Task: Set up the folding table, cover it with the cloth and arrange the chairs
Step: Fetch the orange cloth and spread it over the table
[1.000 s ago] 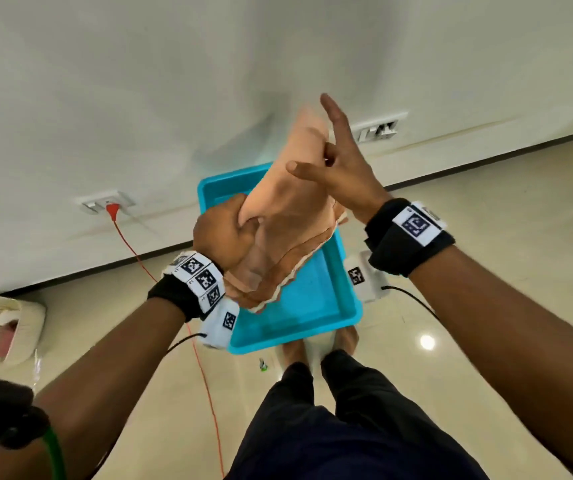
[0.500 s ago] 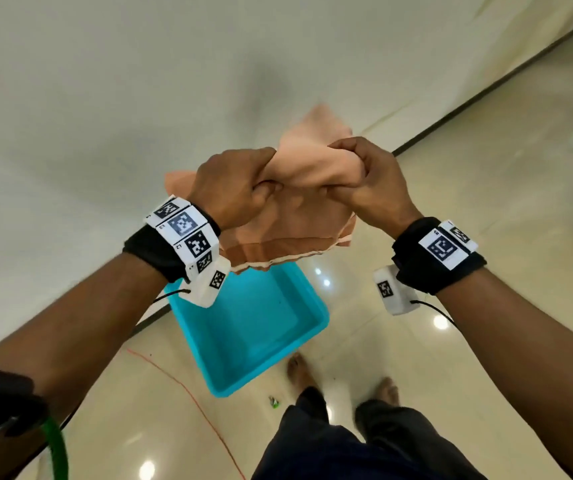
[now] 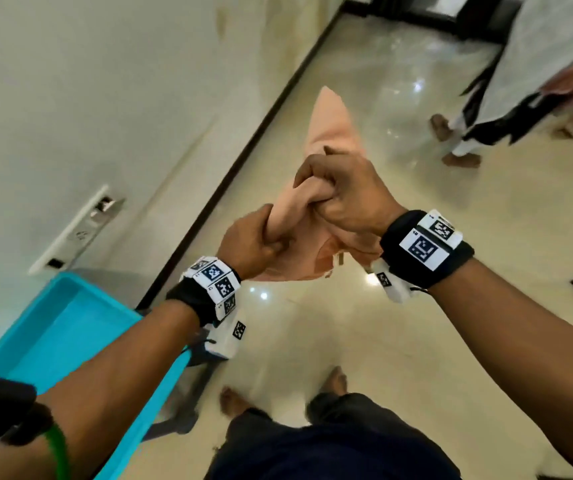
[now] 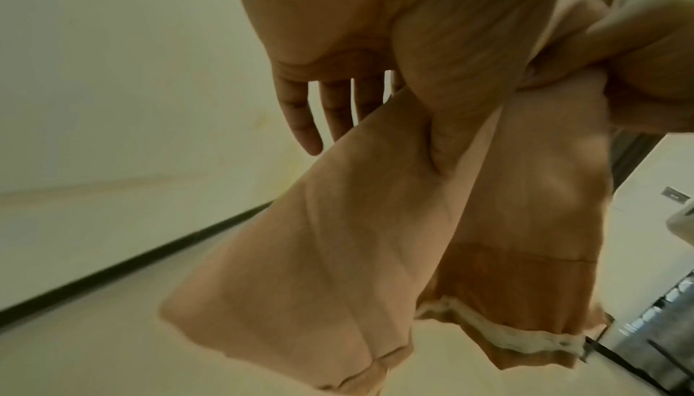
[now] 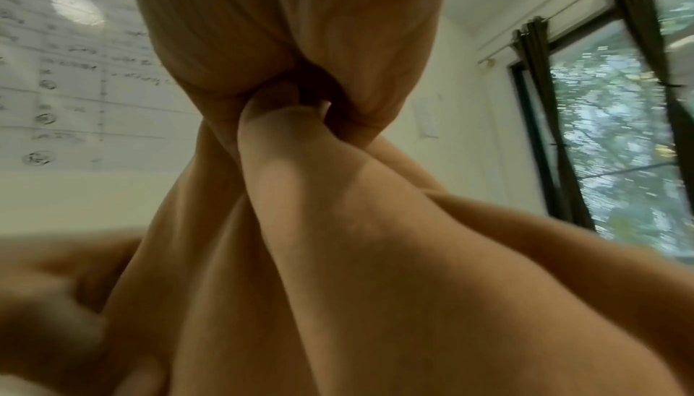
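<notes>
Head view: a bunched peach cloth (image 3: pixel 326 140) is being held up in the air in front of the person, above the glossy floor (image 3: pixel 486 323). The cloth is being grasped by the left hand (image 3: pixel 250 242), whose fingers are curled round a gathered fold, and by the right hand (image 3: pixel 344 192), clenched round another fold just at 1 o'clock from the left. The two hands are being kept close together, nearly touching. A pointed corner of the cloth is sticking out toward 12 o'clock beyond the right hand, and a darker hemmed edge is hanging below the hands.

Left wrist view: the cloth (image 4: pixel 338 239) is being shown draping downward, with a pale lace trim (image 4: pixel 499 334) along its lower edge.

A turquoise tray (image 3: pixel 56 341) is sitting at 8 o'clock, beside the wall (image 3: pixel 70 98). Another person's feet (image 3: pixel 451 143) are standing at 1 o'clock, well apart from the cloth.
</notes>
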`<state>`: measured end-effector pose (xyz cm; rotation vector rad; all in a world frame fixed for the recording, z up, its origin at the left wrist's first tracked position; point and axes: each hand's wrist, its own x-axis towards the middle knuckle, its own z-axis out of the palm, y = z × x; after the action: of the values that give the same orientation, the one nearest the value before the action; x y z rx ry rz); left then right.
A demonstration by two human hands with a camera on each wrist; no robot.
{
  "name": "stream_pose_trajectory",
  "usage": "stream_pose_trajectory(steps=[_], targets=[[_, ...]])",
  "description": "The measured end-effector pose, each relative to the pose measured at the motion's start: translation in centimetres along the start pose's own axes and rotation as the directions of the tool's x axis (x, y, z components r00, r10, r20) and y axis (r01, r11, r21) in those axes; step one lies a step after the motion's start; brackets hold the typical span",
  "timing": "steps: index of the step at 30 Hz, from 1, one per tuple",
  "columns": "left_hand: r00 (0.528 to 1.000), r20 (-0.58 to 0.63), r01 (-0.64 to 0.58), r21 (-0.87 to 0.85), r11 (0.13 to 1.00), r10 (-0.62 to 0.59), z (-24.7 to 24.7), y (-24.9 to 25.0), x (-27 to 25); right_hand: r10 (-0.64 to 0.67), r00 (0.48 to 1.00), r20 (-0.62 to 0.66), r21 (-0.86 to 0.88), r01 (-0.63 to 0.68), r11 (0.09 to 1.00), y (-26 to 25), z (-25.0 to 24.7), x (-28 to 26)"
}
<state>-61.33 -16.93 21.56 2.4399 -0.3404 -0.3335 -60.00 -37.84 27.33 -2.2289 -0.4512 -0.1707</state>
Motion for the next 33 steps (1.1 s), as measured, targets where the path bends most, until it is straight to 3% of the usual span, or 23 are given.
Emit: stream_pose_trajectory(steps=[4, 7, 11, 14, 16, 21, 23, 29, 33], targets=[[0.983, 0.182, 0.027, -0.046, 0.999, -0.018, 8.8, 6.6, 3.2, 0.145, 0.983, -0.114, -0.007, -0.147, 0.989, 4.6, -7.6, -5.1], [0.967, 0.239, -0.104, 0.031, 0.994, 0.093, 14.3, 12.0, 6.0, 0.27, 0.949, -0.166, -0.03, -0.279, 0.96, 8.0, -14.0, -10.6], [0.877, 0.393, -0.39, 0.249, 0.886, 0.275, 19.0, 20.4, 9.5, 0.432, 0.852, -0.297, -0.108, -0.479, 0.871, 11.8, -21.8, -21.0], [0.76, 0.491, -0.611, 0.315, 0.726, 0.426, 22.1, 27.1, 11.0, 0.591, 0.688, -0.421, -0.049, -0.668, 0.742, 14.1, -25.2, -29.7], [0.65, 0.566, -0.737, 0.309, 0.601, 0.507, 25.2, 31.9, 11.6, 0.663, 0.544, -0.513, 0.029, -0.762, 0.647, 15.2, -26.8, -35.3], [0.416, 0.703, -0.902, 0.24, 0.359, 0.577, 33.3, 43.3, 11.8, 0.739, 0.227, -0.634, 0.184, -0.884, 0.43, 17.2, -30.4, -45.8], [0.339, 0.749, -0.935, 0.202, 0.291, 0.569, 36.6, 47.4, 11.6, 0.759, 0.129, -0.638, 0.209, -0.92, 0.332, 18.0, -31.9, -49.4], [0.111, 0.87, -0.992, 0.065, 0.112, 0.479, 46.0, 59.1, 12.1, 0.784, -0.089, -0.615, 0.288, -0.95, 0.118, 19.2, -36.0, -57.3], [-0.051, 0.896, -0.994, -0.003, -0.108, 0.441, 51.8, 70.1, 11.2, 0.803, -0.212, -0.556, 0.378, -0.926, 0.017, 20.4, -39.7, -61.7]])
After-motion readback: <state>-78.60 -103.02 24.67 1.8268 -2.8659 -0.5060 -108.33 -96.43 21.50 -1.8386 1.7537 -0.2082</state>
